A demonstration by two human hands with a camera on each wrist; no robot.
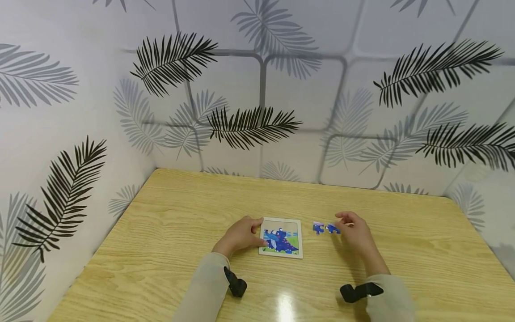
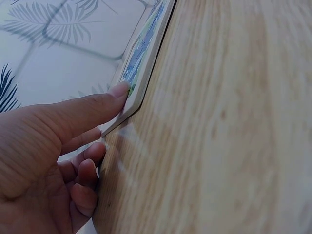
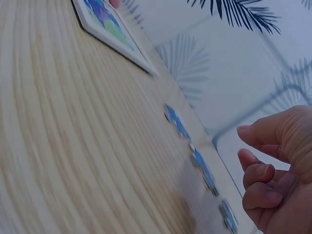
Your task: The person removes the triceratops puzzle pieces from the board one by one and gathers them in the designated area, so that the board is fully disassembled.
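A square jigsaw puzzle in a white-rimmed tray [image 1: 281,256] lies on the table, its picture [image 1: 283,243] showing blue dinosaur-like figures with a bare patch along the top. My left hand [image 1: 240,235] holds the tray by its left side; in the left wrist view the thumb [image 2: 97,109] presses on the rim near a corner. To the right of the tray lie loose blue puzzle pieces [image 1: 318,228]. Over their right end hovers my right hand [image 1: 356,233], fingers loosely bent and holding nothing. The right wrist view shows three pieces in a row, the nearest piece [image 3: 228,215] beside the fingers.
The wood-grain table [image 1: 193,197] extends around the puzzle on every side. Behind it and at the left stand pale walls [image 1: 289,98] with a leaf pattern. Black wrist cameras [image 1: 237,287] sit on both sleeves.
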